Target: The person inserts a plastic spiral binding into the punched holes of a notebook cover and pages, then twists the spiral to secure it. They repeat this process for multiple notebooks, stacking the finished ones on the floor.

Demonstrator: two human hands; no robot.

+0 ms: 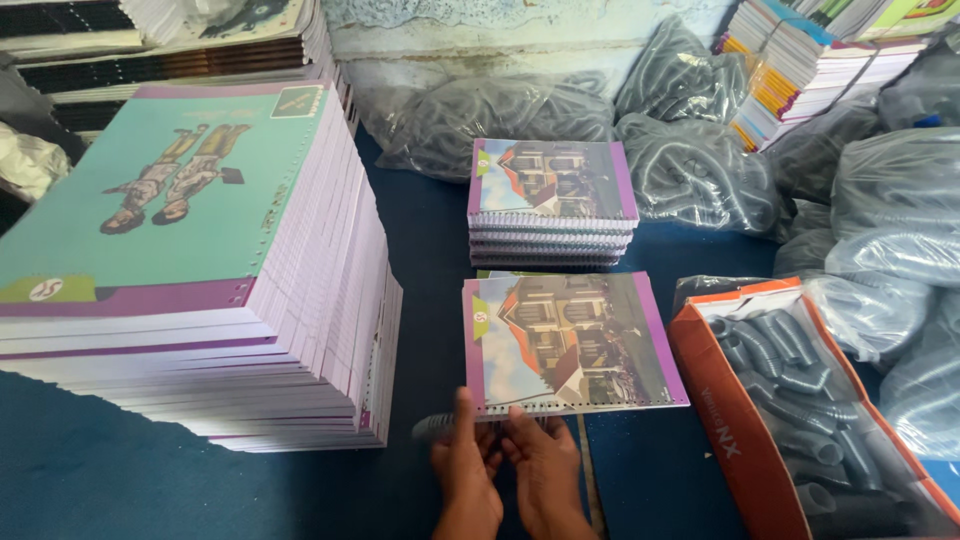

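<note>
Right now your left hand [466, 470] and your right hand [545, 465] sit side by side at the bottom centre of the frame, fingers curled at the punched lower edge of a notebook [570, 340] with a house picture and purple border on its cover. That notebook lies flat on the blue table [120, 470], just below centre. Your left fingers pinch a grey spiral coil [432, 426] that pokes out to the left along that edge; your right fingers rest on the same edge, though whether they grip anything you cannot tell. Above it, in the upper centre, stands a short pile of bound notebooks [552, 205] with the same cover. Filling the left is a tall stack of unbound notebooks [190, 260] with teal covers. At lower right an orange box [720, 390] holds more grey coils, and clear bags of coils [890, 230] crowd the right and top.
</note>
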